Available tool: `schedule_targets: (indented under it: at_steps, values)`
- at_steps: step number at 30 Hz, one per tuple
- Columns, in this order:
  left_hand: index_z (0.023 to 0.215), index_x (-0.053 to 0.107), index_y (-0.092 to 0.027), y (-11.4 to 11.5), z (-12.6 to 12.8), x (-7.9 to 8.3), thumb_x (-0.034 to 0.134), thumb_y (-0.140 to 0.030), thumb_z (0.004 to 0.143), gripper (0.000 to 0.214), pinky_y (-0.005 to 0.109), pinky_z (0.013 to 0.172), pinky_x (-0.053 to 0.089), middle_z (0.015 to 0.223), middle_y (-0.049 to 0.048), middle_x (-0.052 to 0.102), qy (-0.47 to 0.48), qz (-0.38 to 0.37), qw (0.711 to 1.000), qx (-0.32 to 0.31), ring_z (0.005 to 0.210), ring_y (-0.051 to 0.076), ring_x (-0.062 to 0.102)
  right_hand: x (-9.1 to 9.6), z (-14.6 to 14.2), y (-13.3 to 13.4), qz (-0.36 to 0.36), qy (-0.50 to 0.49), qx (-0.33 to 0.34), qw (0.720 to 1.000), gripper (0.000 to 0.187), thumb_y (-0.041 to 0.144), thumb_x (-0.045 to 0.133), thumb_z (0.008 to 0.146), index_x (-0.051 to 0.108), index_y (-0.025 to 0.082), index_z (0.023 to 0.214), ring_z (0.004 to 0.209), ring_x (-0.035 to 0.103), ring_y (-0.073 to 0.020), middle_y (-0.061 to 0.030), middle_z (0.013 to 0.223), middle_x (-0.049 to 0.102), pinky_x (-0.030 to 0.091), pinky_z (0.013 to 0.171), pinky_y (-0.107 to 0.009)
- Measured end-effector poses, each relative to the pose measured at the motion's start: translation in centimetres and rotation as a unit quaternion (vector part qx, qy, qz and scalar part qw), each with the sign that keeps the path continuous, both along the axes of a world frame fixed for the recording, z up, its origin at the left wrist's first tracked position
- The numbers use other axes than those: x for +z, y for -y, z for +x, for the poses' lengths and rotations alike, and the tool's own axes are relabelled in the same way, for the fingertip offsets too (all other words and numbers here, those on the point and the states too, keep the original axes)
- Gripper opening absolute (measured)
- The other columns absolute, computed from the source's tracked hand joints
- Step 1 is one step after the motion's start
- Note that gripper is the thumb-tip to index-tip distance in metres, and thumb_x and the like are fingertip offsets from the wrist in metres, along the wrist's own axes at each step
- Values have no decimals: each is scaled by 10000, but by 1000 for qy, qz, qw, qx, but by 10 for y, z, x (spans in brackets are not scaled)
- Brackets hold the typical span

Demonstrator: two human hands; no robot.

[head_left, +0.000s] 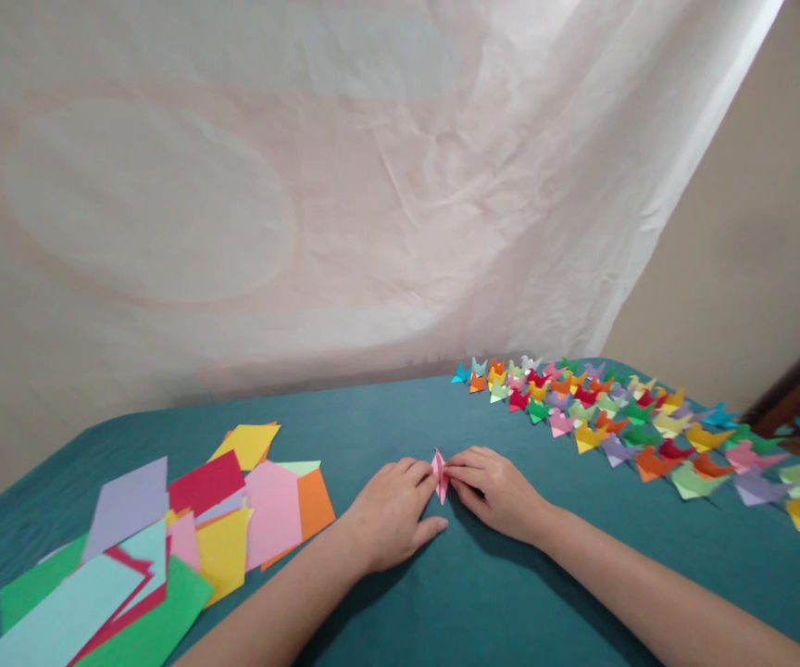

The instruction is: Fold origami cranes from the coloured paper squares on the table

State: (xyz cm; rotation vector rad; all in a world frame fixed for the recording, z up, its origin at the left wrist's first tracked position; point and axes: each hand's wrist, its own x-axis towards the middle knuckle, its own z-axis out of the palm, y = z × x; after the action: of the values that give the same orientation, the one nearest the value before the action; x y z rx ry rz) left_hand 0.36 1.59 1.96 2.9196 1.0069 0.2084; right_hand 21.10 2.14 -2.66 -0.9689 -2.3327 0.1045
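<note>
Forearms [622,579] extended; pink paper [440,474] pressed by left hand [393,509], thumb spread; pinched by right hand [498,489]. Tearing risked by uneven pull.

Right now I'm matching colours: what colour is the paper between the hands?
The folded paper is pink; see the head view.

Pink folded paper [440,477]; plain teal tablecloth [386,417]; paper sheets [206,483] in lavender, crimson, yellow, pink, orange, green and pale aqua; origami birds [590,437] in red, orange, yellow, green, blue, lilac, pink; whitish curtain [344,232] with faint pink curves
</note>
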Motion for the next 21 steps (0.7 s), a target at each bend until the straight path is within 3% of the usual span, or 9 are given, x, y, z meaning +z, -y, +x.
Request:
schedule_targets:
  at_steps: [12,17,21]
  values:
    - [1134,564,-186,-12,-10,9,516,-345,856,324,370,906,407,1139,82,592,23,-39,998,-41,1047,243,512,5,-6,4,27,55,-11,998,242,208,489,896,594,211,1114,873,523,-190,-81,936,596,426,746,-324]
    - [1051,588,-177,-18,-13,2,445,-231,881,228,354,883,411,1059,79,605,26,-15,1000,-2,1008,219,526,6,-7,4,35,78,-17,996,218,223,495,898,616,211,1079,880,508,-190,-84,936,581,412,749,-318]
    - [1137,541,-207,-20,-11,-8,406,-193,896,277,350,881,411,1122,75,561,39,11,999,-4,1031,209,502,9,-7,5,28,89,-21,995,222,230,461,915,621,203,1067,882,500,-190,-86,939,576,409,749,-320]
